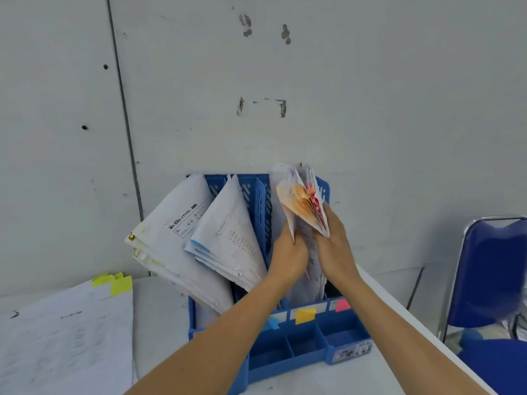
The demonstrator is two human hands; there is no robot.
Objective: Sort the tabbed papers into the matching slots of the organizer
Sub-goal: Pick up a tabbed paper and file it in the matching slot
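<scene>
A blue plastic organizer (302, 354) stands on the white table against the wall. Its front labels carry a blue tab, a yellow tab (305, 315) and a pink tab (342, 304). A sheaf with yellow tabs (168, 238) leans out of the leftmost slot, and a sheaf with blue tabs (228, 238) leans out of the slot beside it. Over the right slots, my left hand (289, 256) and my right hand (335, 246) both grip a fanned bundle of papers with orange and pink tabs (303, 201), spreading its sheets apart.
A loose pile of papers with yellow-green tabs (65, 334) lies on the table at the left. A blue chair (493, 275) stands off the table's right edge. The grey wall rises directly behind the organizer. Small open compartments line the organizer's front.
</scene>
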